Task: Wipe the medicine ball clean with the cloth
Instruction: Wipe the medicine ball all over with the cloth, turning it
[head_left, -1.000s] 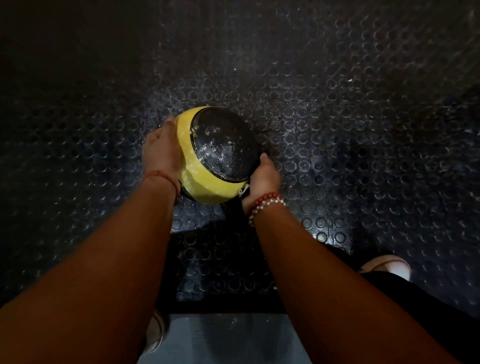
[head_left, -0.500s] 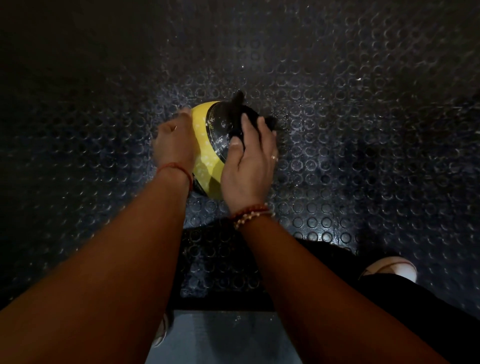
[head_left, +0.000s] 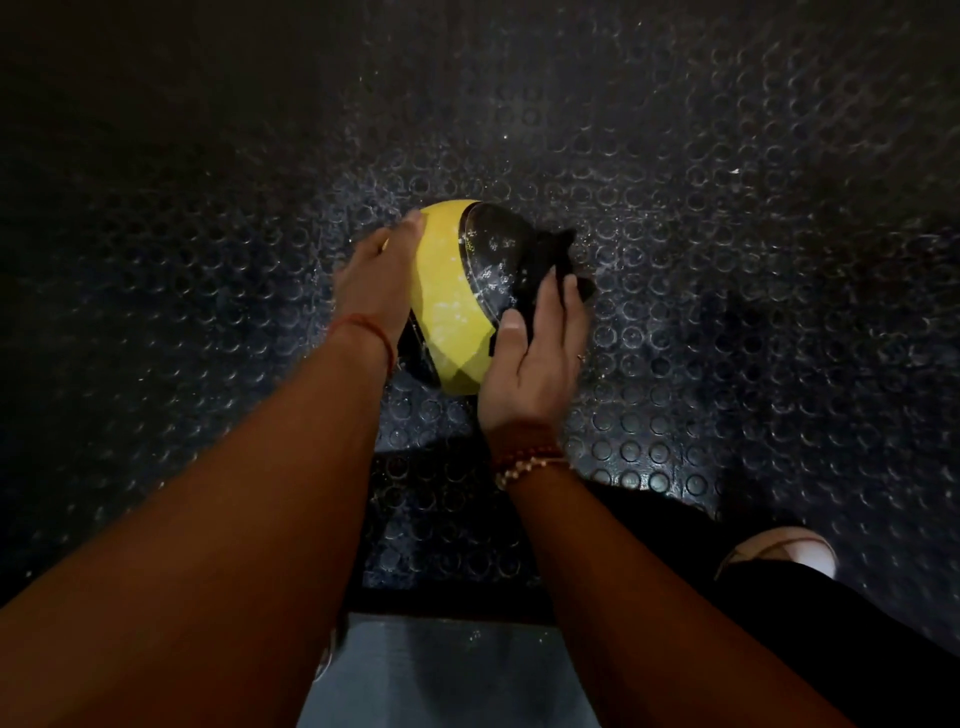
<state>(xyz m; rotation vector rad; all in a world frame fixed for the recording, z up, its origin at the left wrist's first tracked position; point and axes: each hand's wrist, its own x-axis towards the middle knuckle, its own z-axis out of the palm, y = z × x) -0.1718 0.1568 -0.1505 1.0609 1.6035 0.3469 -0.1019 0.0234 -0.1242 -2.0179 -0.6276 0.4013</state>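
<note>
A yellow and black medicine ball rests on the dark studded floor, its black panel speckled with white spots. My left hand lies flat against the ball's left side, fingers fairly straight. My right hand presses a dark cloth against the ball's right side, thumb and fingers over the cloth. Part of the cloth sticks out beyond my fingertips; the rest is hidden under my palm.
Dark rubber floor with raised round studs spreads all around. My right shoe shows at the lower right, a sliver of my left shoe near the bottom, and a grey-blue surface lies at the bottom centre.
My right hand went from under the ball's lower right up onto its black panel with the cloth, then slid down its right side. The ball has turned, showing more yellow.
</note>
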